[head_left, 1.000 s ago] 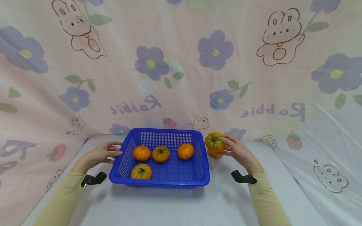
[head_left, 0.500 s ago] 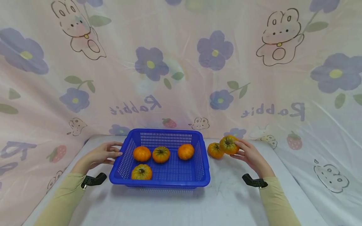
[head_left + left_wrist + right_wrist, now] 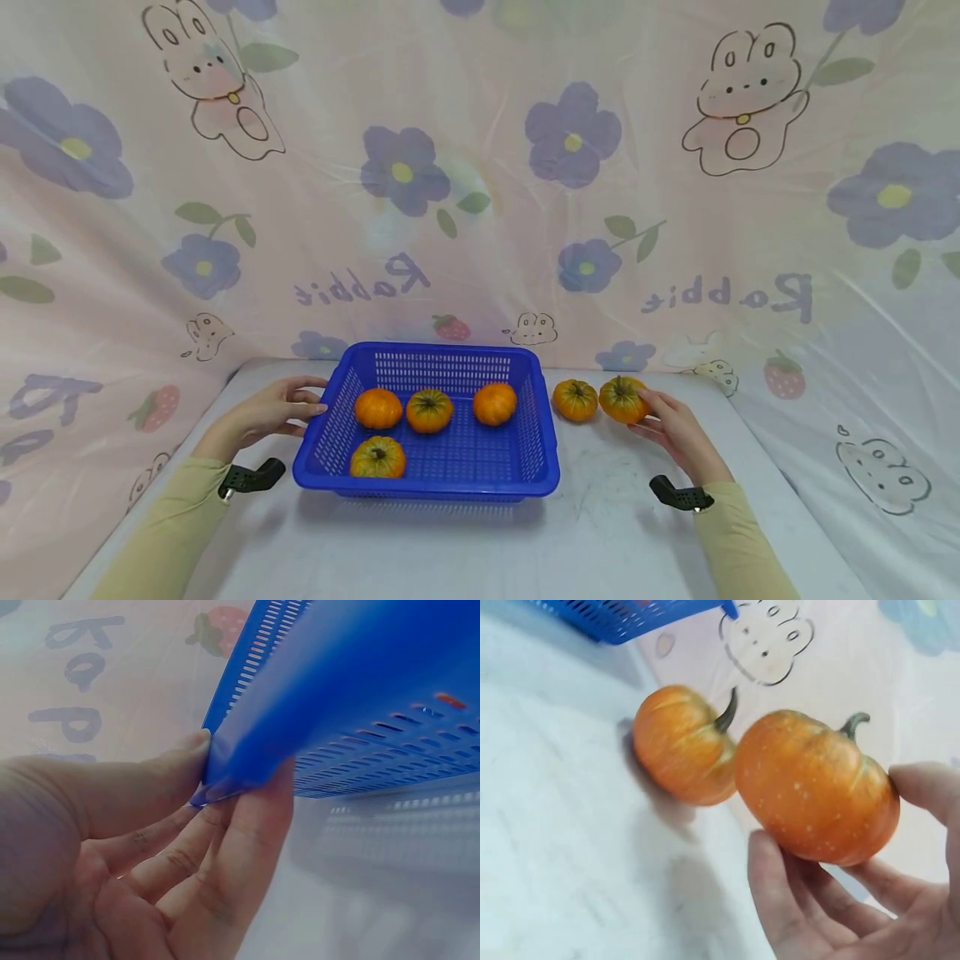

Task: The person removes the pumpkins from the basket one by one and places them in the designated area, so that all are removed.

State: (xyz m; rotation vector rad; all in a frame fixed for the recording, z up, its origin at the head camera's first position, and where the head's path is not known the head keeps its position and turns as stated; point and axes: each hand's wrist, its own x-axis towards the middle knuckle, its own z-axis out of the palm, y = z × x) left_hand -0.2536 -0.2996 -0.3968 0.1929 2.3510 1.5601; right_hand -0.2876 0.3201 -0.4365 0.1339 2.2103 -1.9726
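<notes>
My left hand is at the left side of a blue plastic basket. In the left wrist view the thumb and fingers pinch the basket's rim. My right hand holds a small orange pumpkin with green streaks near its stem. The right wrist view shows the thumb on one side of this pumpkin and fingers beneath and beside it. Just to its left, a second small pumpkin sits on the table, between the held one and the basket.
Several more small pumpkins lie in the basket, among them a plain orange one at the right and a streaked one at the front left. The white table ends at a printed curtain behind.
My right hand has carried its pumpkin rightward and down from beside the basket's right rim, uncovering the second pumpkin on the table. The left hand stays at the basket's rim.
</notes>
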